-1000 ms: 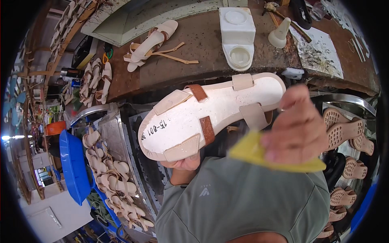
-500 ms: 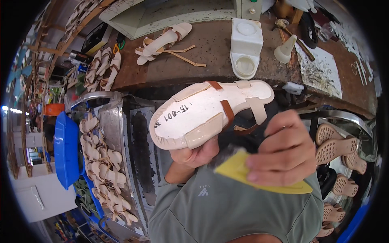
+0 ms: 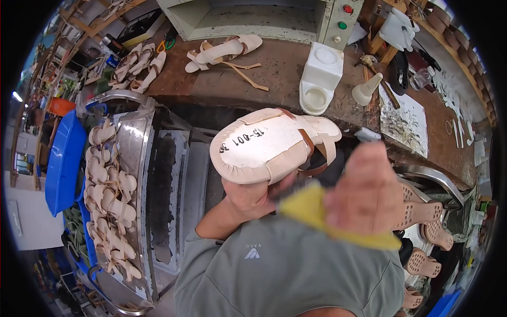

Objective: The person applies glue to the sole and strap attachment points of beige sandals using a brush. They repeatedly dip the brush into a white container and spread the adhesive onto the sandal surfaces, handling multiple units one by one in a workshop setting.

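Observation:
My left hand (image 3: 247, 196) is wrapped under a beige sandal (image 3: 248, 153), holding it bottom side up with its toe to the left. The white underside carries dark handwritten marks, and brown straps cross near the heel. My right hand (image 3: 364, 198), smeared by motion, grips a yellow-handled brush (image 3: 305, 207) below and right of the sandal. The brush's greyish bristle end points left, close to my left hand but apart from the sandal's underside.
On the brown bench stand a white container (image 3: 320, 79) with a round cup and a pale cone-shaped nozzle (image 3: 366, 90). Another sandal (image 3: 224, 51) lies behind. Several sandals (image 3: 113, 195) fill the rack at left; perforated beige soles (image 3: 422, 211) hang at right.
The whole view has shifted and turned slightly. The sandal is tilted more, its heel end foreshortened. My right hand still grips the brush and is more blurred.

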### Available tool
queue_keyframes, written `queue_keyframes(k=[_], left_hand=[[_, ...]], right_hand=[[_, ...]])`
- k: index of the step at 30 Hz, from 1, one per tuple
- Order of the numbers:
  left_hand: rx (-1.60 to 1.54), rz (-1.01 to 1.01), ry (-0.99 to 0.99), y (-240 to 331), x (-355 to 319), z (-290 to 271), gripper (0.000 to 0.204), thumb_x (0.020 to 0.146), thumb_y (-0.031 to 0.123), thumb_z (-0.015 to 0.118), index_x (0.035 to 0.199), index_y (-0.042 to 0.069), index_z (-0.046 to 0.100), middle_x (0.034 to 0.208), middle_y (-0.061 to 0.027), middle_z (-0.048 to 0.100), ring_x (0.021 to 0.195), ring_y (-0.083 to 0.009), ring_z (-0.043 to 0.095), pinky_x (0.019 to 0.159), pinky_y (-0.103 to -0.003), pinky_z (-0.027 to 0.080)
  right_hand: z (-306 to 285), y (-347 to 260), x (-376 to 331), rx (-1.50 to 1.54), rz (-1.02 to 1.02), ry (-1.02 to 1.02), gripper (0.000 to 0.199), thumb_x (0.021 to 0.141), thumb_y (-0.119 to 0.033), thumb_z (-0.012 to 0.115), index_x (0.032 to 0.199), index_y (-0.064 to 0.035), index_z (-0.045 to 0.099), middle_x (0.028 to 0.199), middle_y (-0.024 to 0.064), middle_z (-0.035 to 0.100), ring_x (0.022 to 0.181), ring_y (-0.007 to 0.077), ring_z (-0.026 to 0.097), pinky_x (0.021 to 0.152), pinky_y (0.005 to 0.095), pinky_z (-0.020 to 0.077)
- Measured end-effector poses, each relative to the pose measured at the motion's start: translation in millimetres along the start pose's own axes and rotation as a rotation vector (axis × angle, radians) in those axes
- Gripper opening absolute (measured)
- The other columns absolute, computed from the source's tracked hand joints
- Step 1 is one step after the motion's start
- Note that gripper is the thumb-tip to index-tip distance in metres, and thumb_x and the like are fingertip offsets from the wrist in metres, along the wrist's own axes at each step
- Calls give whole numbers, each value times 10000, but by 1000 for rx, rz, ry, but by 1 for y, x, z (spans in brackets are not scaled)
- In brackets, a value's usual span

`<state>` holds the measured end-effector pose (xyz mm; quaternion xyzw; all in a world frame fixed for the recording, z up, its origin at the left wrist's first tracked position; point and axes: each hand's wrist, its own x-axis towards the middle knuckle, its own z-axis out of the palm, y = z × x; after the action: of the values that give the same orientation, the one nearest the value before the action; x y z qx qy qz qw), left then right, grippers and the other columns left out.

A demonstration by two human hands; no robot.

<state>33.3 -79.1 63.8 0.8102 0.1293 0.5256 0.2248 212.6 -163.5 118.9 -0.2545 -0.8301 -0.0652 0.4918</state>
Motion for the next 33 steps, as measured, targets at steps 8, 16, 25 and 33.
queue_keyframes(k=[8, 16, 25, 33], left_hand=[[23, -43, 29, 23, -10, -5, 293, 676, 24, 657, 968, 5, 671, 973, -138, 656, 953, -314, 624, 898, -399, 442], [-56, -41, 63, 14, -18, -2, 296, 665, 8, 666, 960, -16, 657, 987, -149, 655, 949, -293, 622, 886, -373, 442], [-15, -114, 77, -32, -13, -4, 245, 656, 69, 718, 882, -15, 670, 978, -165, 652, 929, -276, 623, 870, -365, 446], [-617, -189, 305, -99, -6, -43, 310, 649, 130, 769, 886, -42, 665, 1012, -157, 640, 952, -201, 596, 871, -343, 439]], right_hand=[[14, -9, -19, 114, 165, 262, 140, 703, -156, 737, 776, -59, 667, 774, 50, 654, 650, 146, 548, 617, 310, 381], [-12, 16, -46, 479, 335, 432, 282, 625, -200, 756, 825, -15, 684, 717, 80, 642, 626, 180, 550, 597, 334, 379], [-24, 18, -56, 718, 405, 504, 205, 760, -193, 701, 735, -23, 589, 728, 85, 594, 565, 143, 523, 520, 300, 372], [10, 70, -94, 834, 1227, 39, 352, 893, -298, 566, 1024, 26, 606, 693, 6, 595, 644, 65, 555, 592, 209, 434]])
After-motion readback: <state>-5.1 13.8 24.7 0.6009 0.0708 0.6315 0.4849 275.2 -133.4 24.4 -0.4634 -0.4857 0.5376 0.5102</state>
